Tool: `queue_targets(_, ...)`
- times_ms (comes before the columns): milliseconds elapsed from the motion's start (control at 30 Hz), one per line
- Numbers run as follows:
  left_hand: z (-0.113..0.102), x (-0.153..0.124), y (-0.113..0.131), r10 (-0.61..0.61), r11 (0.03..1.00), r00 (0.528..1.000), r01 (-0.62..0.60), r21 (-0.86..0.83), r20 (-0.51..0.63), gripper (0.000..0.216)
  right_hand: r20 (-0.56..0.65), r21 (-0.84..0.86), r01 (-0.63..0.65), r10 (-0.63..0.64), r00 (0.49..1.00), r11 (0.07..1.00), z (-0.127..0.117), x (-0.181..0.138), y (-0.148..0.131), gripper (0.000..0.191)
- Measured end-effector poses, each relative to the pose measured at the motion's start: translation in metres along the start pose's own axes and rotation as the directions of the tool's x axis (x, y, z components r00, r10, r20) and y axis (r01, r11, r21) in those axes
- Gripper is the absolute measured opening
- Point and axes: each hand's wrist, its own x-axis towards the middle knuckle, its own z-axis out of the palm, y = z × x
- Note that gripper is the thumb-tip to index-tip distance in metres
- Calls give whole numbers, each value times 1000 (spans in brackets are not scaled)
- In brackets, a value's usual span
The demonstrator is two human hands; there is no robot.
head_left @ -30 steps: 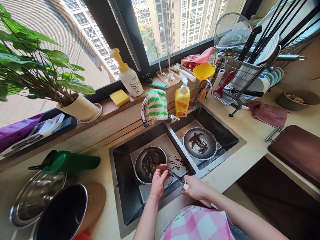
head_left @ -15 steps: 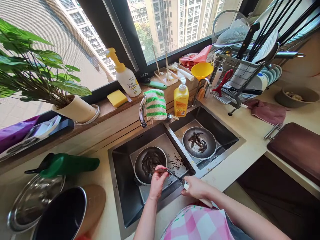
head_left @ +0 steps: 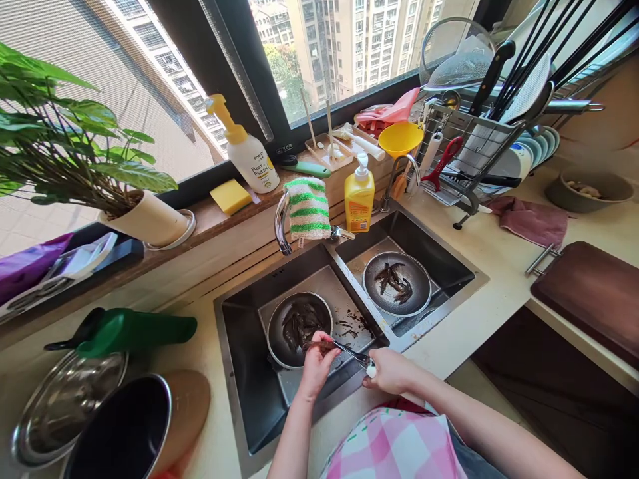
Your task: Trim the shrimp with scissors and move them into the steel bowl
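Through the head camera I see two bare hands near each other at the front of a dark metal double sink (head_left: 244,372). The left hand (head_left: 316,367) is narrow, with thumb and fingers pinching a slender, dark brown shrimp (head_left: 323,344), which is at the near right edge of a round black pan with a pale rim (head_left: 275,327) in the left basin. The right hand (head_left: 392,371) is curled around a slim tool with dark metal blades and a white handle (head_left: 352,351); its tip points leftward and reaches the shrimp, but whether it presses into it, I cannot tell. Inside that pan I find a heap of dark shrimps (head_left: 298,322), and small dark scraps (head_left: 368,320) are scattered on the basin floor to its right. In the right basin stands a second round pan, grey inside (head_left: 420,287), with several brown shrimps (head_left: 397,282) lying apart from its rim. Behind the left basin, a green-and-white striped cloth (head_left: 308,207) hangs over the curved chrome tap (head_left: 280,227).
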Motion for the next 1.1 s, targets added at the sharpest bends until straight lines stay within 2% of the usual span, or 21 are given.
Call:
queue_targets(100,2,-1,2,6,1000,999,-7,17,38,20,-13,-33,-1,0,1000,999,1,1,1,33)
queue_targets(300,2,-6,8,-84,978,995,92,-186,52,27,-64,-13,-70,69,996,997,0,-1,0,31)
queue_targets(500,-6,-8,-1,-93,958,995,98,-270,30,23,-232,-139,-224,189,954,965,-2,-16,30,30)
queue_targets(600,-7,-7,-6,-132,937,991,128,-324,9,26,-353,-237,-222,129,927,946,-1,-22,46,46)
queue_targets(700,-7,-6,-6,-144,935,990,136,-328,2,26,-459,-319,-163,-2,888,933,2,-23,59,65)
queue_targets(833,-6,-7,1,-150,923,988,155,-353,40,26,-502,-332,-106,-81,861,937,5,-23,71,70)
queue_targets(933,-5,-9,6,-139,916,986,164,-366,92,26,-525,-289,-39,-125,842,957,1,-23,66,72)
queue_targets(1033,-3,-10,9,-132,921,979,180,-347,157,25,-505,-173,197,-259,823,965,-7,-17,43,55)
queue_targets(1100,-1,-11,11,-133,925,971,193,-329,197,26,-444,-57,424,-403,800,904,-12,-8,21,44)
